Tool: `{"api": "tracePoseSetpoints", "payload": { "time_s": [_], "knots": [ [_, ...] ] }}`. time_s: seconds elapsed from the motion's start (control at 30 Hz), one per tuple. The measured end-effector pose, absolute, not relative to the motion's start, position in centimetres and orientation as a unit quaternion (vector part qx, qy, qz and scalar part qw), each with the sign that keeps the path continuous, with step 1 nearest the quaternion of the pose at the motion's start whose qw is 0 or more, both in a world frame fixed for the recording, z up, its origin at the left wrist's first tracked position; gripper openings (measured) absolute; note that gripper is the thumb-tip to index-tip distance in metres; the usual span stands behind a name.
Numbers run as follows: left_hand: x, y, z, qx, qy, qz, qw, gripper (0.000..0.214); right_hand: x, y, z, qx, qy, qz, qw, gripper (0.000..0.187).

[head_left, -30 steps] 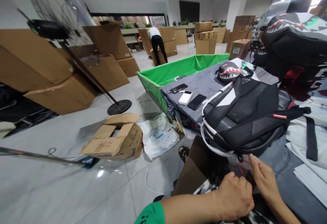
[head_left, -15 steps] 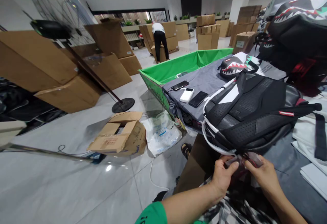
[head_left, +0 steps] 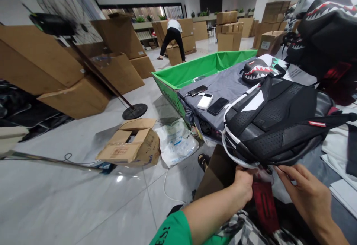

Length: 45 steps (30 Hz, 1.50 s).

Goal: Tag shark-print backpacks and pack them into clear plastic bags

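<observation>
A black backpack [head_left: 279, 122] with white piping lies with its padded back and straps facing up, its near edge toward my lap. At that edge my left hand [head_left: 243, 183] is closed, its fingertips hidden beside the white piping and some clear plastic. A dark red tag-like strip [head_left: 264, 206] hangs between my hands, below the backpack. My right hand [head_left: 305, 191] pinches with thumb and forefinger at the backpack's edge, right of the strip. What sits in that pinch is too small to make out.
On the grey cloth [head_left: 220, 79] lie a white power bank [head_left: 205, 101], two phones and a shark-mouth pouch [head_left: 259, 70]. A green-lined bin wall [head_left: 195, 74] stands behind. An opened carton [head_left: 129, 142], a plastic bag [head_left: 177, 142] and a fan [head_left: 135, 111] are on the floor. One person bends at cartons.
My right hand has moved right and turned its back up. The dark red strip now hangs in plain view between the hands. Behind, the person has stepped one leg out left.
</observation>
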<state>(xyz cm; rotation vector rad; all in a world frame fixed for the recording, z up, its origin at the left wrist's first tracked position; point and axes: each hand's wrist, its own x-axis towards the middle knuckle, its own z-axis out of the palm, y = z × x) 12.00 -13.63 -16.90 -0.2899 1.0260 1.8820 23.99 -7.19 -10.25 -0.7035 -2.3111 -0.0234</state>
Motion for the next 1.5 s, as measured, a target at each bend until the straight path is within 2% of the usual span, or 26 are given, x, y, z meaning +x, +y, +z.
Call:
{"api": "tracePoseSetpoints", "payload": {
  "time_s": [0.17,0.37,0.6,0.77,0.9,1.03,1.3,1.5],
  "knots": [
    [12.5,-14.3,-15.7,-0.197,0.384,0.767,0.474,0.029,21.9,-9.7,-9.3,-0.256,-0.893,-0.134,0.344,0.044],
    [12.9,-15.2,-15.8,-0.118,0.372,0.788,0.476,0.026,20.6,-11.6,-10.9,-0.198,-0.91,-0.202,0.305,0.039],
    [12.2,-16.4,-14.9,-0.016,0.351,0.798,0.49,0.027,22.5,-11.7,-12.8,-0.158,-0.922,-0.19,0.299,0.031],
    [12.7,-16.0,-15.2,-0.078,0.407,0.779,0.471,0.027,22.9,-12.1,-13.3,-0.162,-0.919,-0.163,0.321,0.018],
    [13.4,-15.2,-15.8,-0.11,0.431,0.776,0.447,0.028,22.8,-11.6,-13.2,-0.158,-0.91,-0.109,0.367,0.007],
    [13.7,-15.1,-16.1,-0.107,0.456,0.78,0.415,0.029,21.7,-10.6,-13.3,-0.246,-0.86,-0.151,0.421,0.007],
    [12.9,-16.7,-15.0,-0.051,0.516,0.756,0.399,0.028,20.6,-10.2,-14.0,-0.222,-0.876,-0.152,0.401,0.02],
    [12.8,-17.0,-13.0,-0.02,0.517,0.757,0.4,0.037,21.5,-10.8,-13.7,-0.191,-0.911,-0.144,0.336,0.014]
  ]
}}
